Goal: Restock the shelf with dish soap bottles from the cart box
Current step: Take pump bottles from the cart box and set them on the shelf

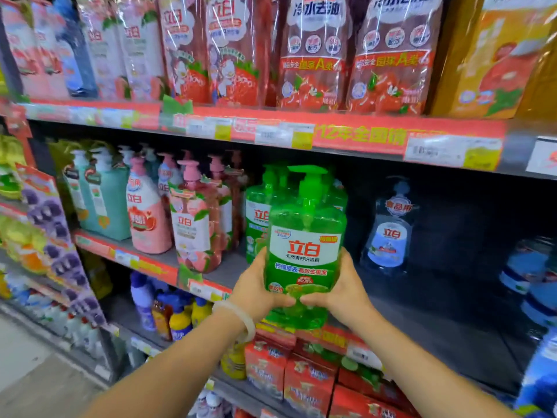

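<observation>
Both hands hold one green dish soap bottle upright in front of the middle shelf, just above its front edge. The left hand grips the bottle's lower left side, the right hand its lower right side; the fingers of each are curled round the base and the two thumbs nearly meet across the front of the label's lower edge. A pale bangle sits on the left wrist. Directly behind the held bottle, toward 11 o'clock, more green pump bottles stand on the same shelf, touching or just beside it; how many rows deep they go cannot be told. Toward 9 o'clock from it stand pink pump bottles and teal bottles. At 3 o'clock, well apart across a bare stretch of dark shelf, a clear bottle with a blue and white label stands alone, and blurred blue-labelled bottles sit at the far right edge. The shelf above, at 12 o'clock, carries red strawberry refill bags. Below, at 6 o'clock, red cartons line the lower shelf.
</observation>
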